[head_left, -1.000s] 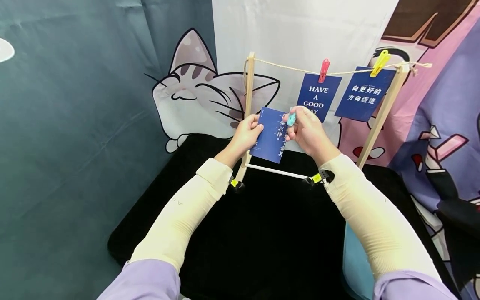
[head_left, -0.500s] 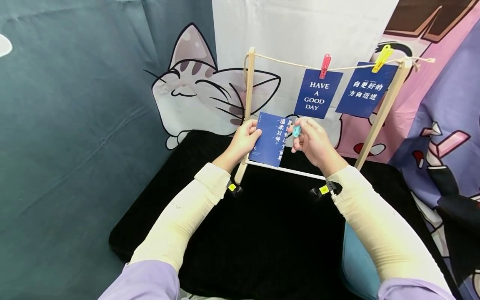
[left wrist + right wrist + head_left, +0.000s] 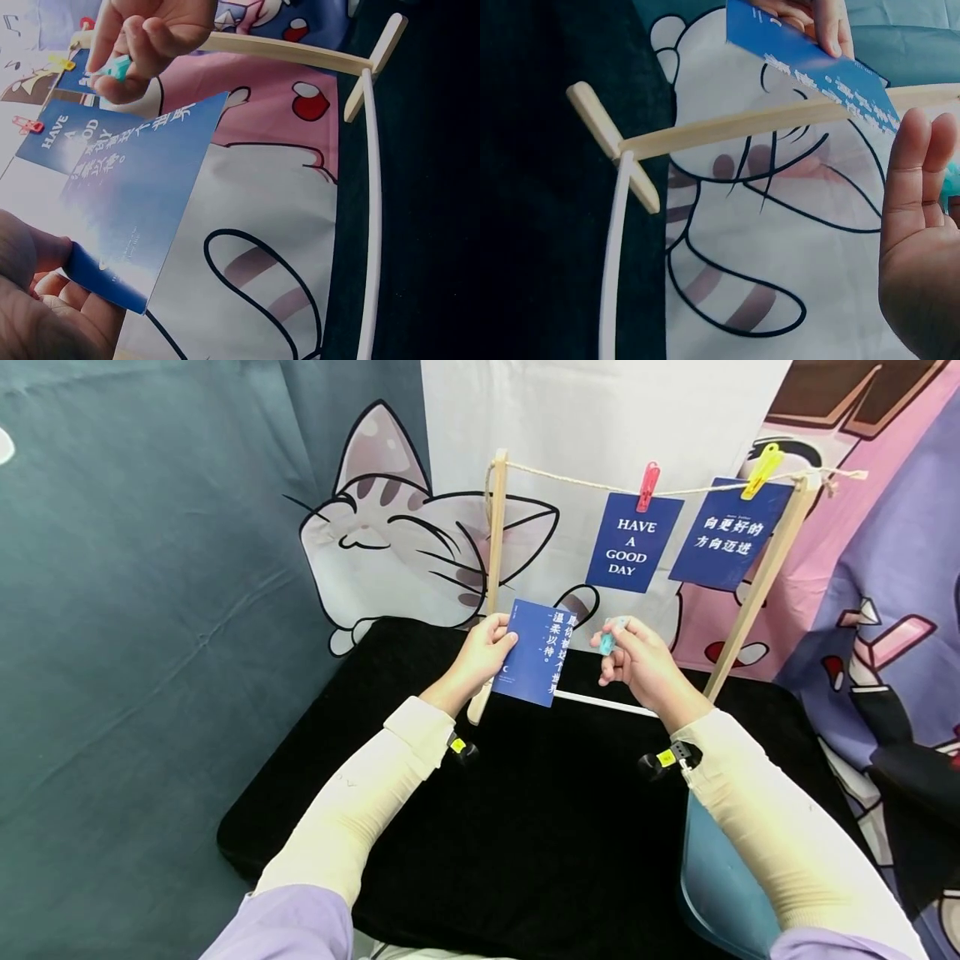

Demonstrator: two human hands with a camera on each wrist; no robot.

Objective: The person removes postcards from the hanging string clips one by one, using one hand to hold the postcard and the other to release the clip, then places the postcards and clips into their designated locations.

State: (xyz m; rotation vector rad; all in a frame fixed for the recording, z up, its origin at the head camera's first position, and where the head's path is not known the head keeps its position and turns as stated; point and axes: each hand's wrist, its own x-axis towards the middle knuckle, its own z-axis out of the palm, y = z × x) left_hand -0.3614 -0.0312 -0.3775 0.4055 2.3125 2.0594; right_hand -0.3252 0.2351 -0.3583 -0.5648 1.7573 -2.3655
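Note:
My left hand (image 3: pixel 480 653) pinches a blue card (image 3: pixel 531 653) with white Chinese lettering by its left edge, thumb on the front. In the left wrist view the card (image 3: pixel 142 202) slants across, fingers behind its lower end. My right hand (image 3: pixel 637 664) pinches a teal clothespin (image 3: pixel 607 643) between thumb and fingers, a short gap to the right of the card. Part of that clothespin (image 3: pixel 118 69) shows among the fingers in the left wrist view. Behind the hands, a string (image 3: pixel 562 492) runs between two wooden posts.
A red clothespin (image 3: pixel 648 487) holds a "HAVE A GOOD DAY" card (image 3: pixel 633 543) on the string. Right of it, a yellow clothespin (image 3: pixel 763 472) holds another blue card (image 3: pixel 727 537). The wooden frame (image 3: pixel 497 535) stands on a black cloth (image 3: pixel 525 827). A blue bin (image 3: pixel 723 868) sits at lower right.
Both hands have lowered slightly. The right hand with the teal clothespin has drawn away from the card to the right, leaving a gap. The left hand keeps its hold on the card.

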